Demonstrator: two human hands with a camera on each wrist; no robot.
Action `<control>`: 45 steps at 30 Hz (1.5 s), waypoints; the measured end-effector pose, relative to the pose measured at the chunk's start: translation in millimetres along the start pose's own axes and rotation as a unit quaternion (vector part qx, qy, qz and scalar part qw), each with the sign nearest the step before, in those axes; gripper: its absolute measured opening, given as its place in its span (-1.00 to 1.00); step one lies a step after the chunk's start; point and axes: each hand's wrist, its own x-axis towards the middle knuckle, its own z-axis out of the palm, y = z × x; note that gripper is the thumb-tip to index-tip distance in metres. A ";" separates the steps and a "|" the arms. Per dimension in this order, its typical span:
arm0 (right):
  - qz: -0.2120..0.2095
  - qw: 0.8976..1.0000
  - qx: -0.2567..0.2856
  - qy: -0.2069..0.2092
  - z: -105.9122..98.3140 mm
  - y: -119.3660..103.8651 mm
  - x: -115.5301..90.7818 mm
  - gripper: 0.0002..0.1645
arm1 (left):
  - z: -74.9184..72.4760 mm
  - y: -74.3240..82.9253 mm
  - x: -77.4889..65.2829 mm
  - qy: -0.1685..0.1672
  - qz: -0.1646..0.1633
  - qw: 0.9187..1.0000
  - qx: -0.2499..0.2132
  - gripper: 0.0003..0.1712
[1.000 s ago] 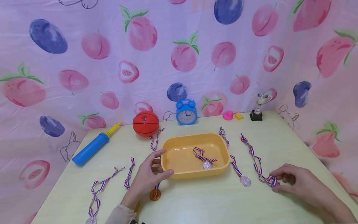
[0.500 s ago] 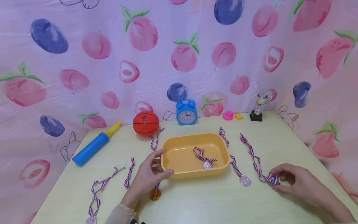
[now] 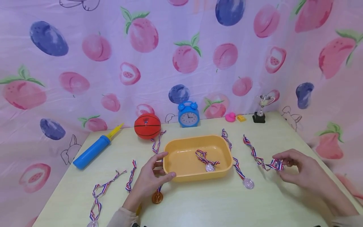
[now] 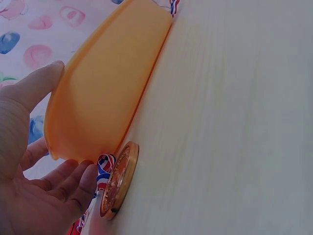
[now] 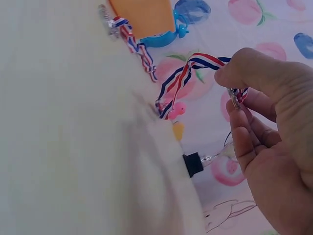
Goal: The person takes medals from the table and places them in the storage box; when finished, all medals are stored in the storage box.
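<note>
My left hand (image 3: 150, 178) holds the left end of a yellow plastic tub (image 3: 181, 164), thumb at the front side and fingers at the end wall. One silver medal (image 3: 210, 167) with a striped ribbon lies inside the tub. Beside the left fingertips, a bronze medal (image 4: 120, 181) rests against the table in the left wrist view. My right hand (image 3: 302, 168) pinches another medal (image 5: 234, 98) between thumb and fingers, above the table at the right. Its red, white and blue ribbon (image 3: 259, 161) trails back to the tabletop.
A silver medal (image 3: 248, 183) lies right of the tub. More ribboned medals, one of them silver (image 3: 93, 223), lie at left. Along the back are a blue pump (image 3: 92, 152), basketball (image 3: 147, 126), alarm clock (image 3: 188, 116), pink duck (image 3: 230, 117), yellow block (image 3: 241, 118) and trophy (image 3: 259, 115).
My right hand has risen from the table with the medal, drawing the near part of its ribbon up with it. My left hand and the tub have stayed in place.
</note>
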 end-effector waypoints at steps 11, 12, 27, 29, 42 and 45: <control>-0.018 0.999 -0.040 0.017 -10.4 -24.9 49.3 -0.38 | 0.6 0.8 -0.3 0.001 -0.001 1.000 -0.002 -0.09; -0.016 0.999 -0.044 0.016 -11.5 -28.0 53.6 -0.38 | 0.5 0.4 -0.1 0.001 -0.001 1.000 -0.002 -0.09; 0.005 0.999 -0.029 0.018 -22.4 -79.3 131.4 -0.44 | -0.1 -0.1 0.0 0.000 0.003 1.000 0.003 -0.07; -0.002 0.999 -0.024 0.023 -22.1 -87.1 141.5 -0.44 | 0.1 0.4 0.0 0.000 0.002 1.000 0.001 -0.08; -0.096 0.993 0.046 0.042 -6.1 -140.3 191.5 -0.49 | -0.5 -0.3 -0.4 -0.003 0.006 1.000 -0.016 -0.08; -0.104 0.992 0.051 0.039 0.4 -149.9 199.0 -0.50 | -0.5 0.6 -0.6 -0.003 0.003 1.000 -0.014 -0.08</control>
